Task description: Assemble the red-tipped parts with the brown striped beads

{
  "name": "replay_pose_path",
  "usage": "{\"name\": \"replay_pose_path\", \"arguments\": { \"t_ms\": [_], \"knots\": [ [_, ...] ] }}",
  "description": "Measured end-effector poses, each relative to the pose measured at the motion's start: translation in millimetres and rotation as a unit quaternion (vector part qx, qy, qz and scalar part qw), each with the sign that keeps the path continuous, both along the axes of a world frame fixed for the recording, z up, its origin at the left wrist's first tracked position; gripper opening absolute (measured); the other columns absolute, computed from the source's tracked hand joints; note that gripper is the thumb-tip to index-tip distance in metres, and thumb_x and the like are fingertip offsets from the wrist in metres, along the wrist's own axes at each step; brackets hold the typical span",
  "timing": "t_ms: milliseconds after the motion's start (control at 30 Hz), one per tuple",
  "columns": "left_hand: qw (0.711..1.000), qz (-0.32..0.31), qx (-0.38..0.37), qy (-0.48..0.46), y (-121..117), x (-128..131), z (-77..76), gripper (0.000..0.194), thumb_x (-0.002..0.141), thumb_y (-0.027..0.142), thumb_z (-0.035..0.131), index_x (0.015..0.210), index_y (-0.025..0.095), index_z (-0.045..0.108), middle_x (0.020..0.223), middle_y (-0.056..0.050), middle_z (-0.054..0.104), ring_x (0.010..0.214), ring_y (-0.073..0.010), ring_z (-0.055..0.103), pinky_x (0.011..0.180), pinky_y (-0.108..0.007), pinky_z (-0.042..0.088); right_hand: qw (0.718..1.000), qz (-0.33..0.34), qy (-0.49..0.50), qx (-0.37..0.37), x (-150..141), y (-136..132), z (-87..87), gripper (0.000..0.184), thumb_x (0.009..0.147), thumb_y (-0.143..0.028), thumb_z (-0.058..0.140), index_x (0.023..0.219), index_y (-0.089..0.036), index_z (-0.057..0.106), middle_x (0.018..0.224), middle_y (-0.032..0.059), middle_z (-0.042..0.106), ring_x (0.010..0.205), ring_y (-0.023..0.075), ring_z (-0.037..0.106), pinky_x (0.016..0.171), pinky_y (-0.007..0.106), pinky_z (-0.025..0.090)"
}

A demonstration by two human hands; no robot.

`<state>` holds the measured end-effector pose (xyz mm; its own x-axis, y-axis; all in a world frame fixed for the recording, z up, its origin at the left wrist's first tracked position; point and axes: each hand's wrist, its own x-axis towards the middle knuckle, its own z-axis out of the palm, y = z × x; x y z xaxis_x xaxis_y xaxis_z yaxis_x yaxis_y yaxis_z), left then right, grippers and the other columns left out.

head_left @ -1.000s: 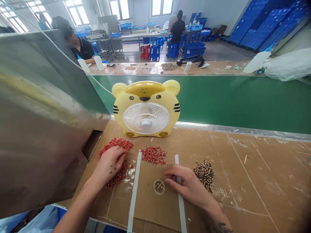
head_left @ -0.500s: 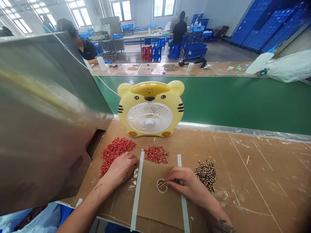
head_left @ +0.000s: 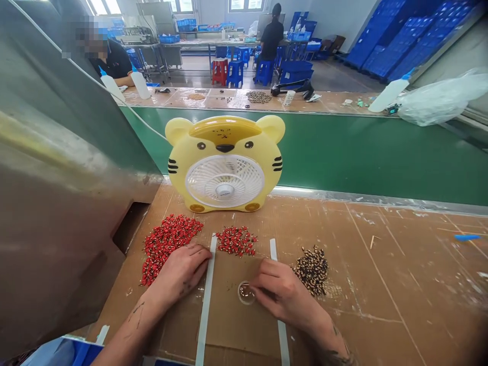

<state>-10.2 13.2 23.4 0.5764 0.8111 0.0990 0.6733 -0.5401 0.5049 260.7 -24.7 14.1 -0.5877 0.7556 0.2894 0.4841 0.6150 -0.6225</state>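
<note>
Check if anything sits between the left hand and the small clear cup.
Yes: a flat white strip lies on the cardboard sheet between the left hand and the clear cup. It is low, and nothing else shows in that gap.

**Red, Speckled and Yellow on a Scuffed Tan Bench**

A yellow tiger-face fan [head_left: 224, 175] with black cheek stripes and a white grille stood above a bright red heap [head_left: 165, 249] and a smaller red pile [head_left: 236, 241], while a brown-and-cream speckled pile [head_left: 312, 270] lay farther right. Two white strips [head_left: 206, 305] [head_left: 275, 249] crossed the tan cardboard [head_left: 362, 254], itself marked with pale scuffs and thin white lines. Behind it ran a deep green panel [head_left: 362, 152]. Beyond, blue crates [head_left: 385, 46] formed gridded walls, and a red stool [head_left: 220, 71] stood beside a blue stool [head_left: 235, 73]
</note>
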Motion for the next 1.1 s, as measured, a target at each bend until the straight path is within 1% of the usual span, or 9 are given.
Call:
{"name": "replay_pose_path", "arguments": {
  "t_ms": [100, 200, 300, 433, 567, 733, 833, 967, 1100],
  "knots": [
    [0.986, 0.029, -0.075, -0.145, -8, 14, -0.6, 0.023, 0.089, 0.011, 0.051, 0.095, 0.02, 0.071, 0.094, -0.006, 0.075, 0.085, -0.0166, 0.069, 0.077, -0.025, 0.052, 1.0, 0.018, 0.0, -0.011, 0, 1, 1.4, 0.025, 0.092, -0.016, 0.05, 0.071, -0.019, 0.062, 0.062, 0.0013, 0.054, 0.062, 0.0159, 0.047, 0.057, 0.027, 0.035],
    [0.949, 0.044, -0.166, -0.265, -12, 34, -0.9, 0.021, 0.082, 0.007, 0.056, 0.085, 0.018, 0.075, 0.085, -0.004, 0.075, 0.078, -0.0155, 0.069, 0.074, -0.023, 0.051, 1.0, 0.011, 0.005, -0.016, 2, 1, -0.8, 0.025, 0.092, -0.015, 0.049, 0.071, -0.018, 0.061, 0.064, 0.0022, 0.054, 0.064, 0.0163, 0.047, 0.059, 0.028, 0.034],
    [0.91, 0.047, -0.229, -0.342, -11, 47, -5.1, 0.021, 0.077, 0.005, 0.059, 0.08, 0.016, 0.077, 0.082, -0.005, 0.075, 0.075, -0.0155, 0.068, 0.071, -0.023, 0.05, 0.999, 0.025, -0.003, -0.032, 3, 0, -4.1, 0.022, 0.091, -0.014, 0.051, 0.071, -0.018, 0.06, 0.064, 0.0018, 0.054, 0.065, 0.0161, 0.047, 0.06, 0.028, 0.034],
    [0.866, 0.063, -0.285, -0.406, -10, 48, -15.4, 0.017, 0.078, 0.01, 0.064, 0.081, 0.016, 0.079, 0.083, -0.007, 0.075, 0.076, -0.0162, 0.068, 0.071, -0.024, 0.05, 0.999, 0.025, 0.0, -0.03, 2, 2, -5.5, 0.022, 0.09, -0.011, 0.05, 0.072, -0.019, 0.059, 0.064, 0.0012, 0.053, 0.065, 0.0161, 0.046, 0.06, 0.028, 0.033],
    [0.842, 0.097, -0.316, -0.427, -14, 45, -22.7, 0.012, 0.078, 0.014, 0.069, 0.082, 0.017, 0.08, 0.084, -0.007, 0.075, 0.08, -0.0178, 0.067, 0.075, -0.026, 0.05, 0.999, 0.031, 0.011, -0.038, -2, 3, -4.7, 0.021, 0.089, -0.011, 0.05, 0.072, -0.018, 0.058, 0.064, 0.0008, 0.052, 0.064, 0.0154, 0.046, 0.059, 0.028, 0.033],
    [0.836, 0.117, -0.333, -0.421, -19, 48, -26.4, 0.01, 0.077, 0.018, 0.071, 0.082, 0.017, 0.08, 0.082, -0.006, 0.076, 0.078, -0.0174, 0.066, 0.073, -0.025, 0.049, 0.997, 0.022, 0.024, -0.067, 0, 1, -2.4, 0.018, 0.083, -0.012, 0.054, 0.067, -0.019, 0.057, 0.059, -0.0017, 0.049, 0.06, 0.0143, 0.045, 0.056, 0.027, 0.032],
    [0.825, 0.145, -0.363, -0.407, -20, 49, -28.4, 0.01, 0.075, 0.02, 0.073, 0.08, 0.017, 0.08, 0.078, -0.006, 0.076, 0.072, -0.0161, 0.065, 0.068, -0.024, 0.048, 0.993, -0.027, 0.085, -0.08, 7, 0, -1.8, 0.015, 0.082, -0.014, 0.058, 0.069, -0.02, 0.059, 0.059, -0.0024, 0.05, 0.058, 0.0136, 0.047, 0.055, 0.026, 0.032],
    [0.788, 0.178, -0.425, -0.408, -20, 51, -29.7, 0.013, 0.072, 0.024, 0.075, 0.082, 0.017, 0.08, 0.074, -0.005, 0.077, 0.065, -0.0149, 0.065, 0.062, -0.022, 0.047, 0.973, -0.094, 0.196, -0.084, 12, -1, -4.1, 0.011, 0.084, -0.016, 0.06, 0.074, -0.021, 0.064, 0.059, -0.0028, 0.051, 0.057, 0.014, 0.049, 0.056, 0.027, 0.035],
    [0.794, 0.182, -0.427, -0.392, -20, 52, -26.6, 0.013, 0.071, 0.024, 0.075, 0.08, 0.017, 0.08, 0.071, -0.004, 0.077, 0.062, -0.014, 0.063, 0.06, -0.022, 0.045, 0.959, -0.136, 0.233, -0.092, 6, -1, -5.4, 0.013, 0.085, -0.016, 0.062, 0.073, -0.021, 0.065, 0.059, -0.002, 0.054, 0.055, 0.0143, 0.049, 0.054, 0.027, 0.036]
  ]
}}
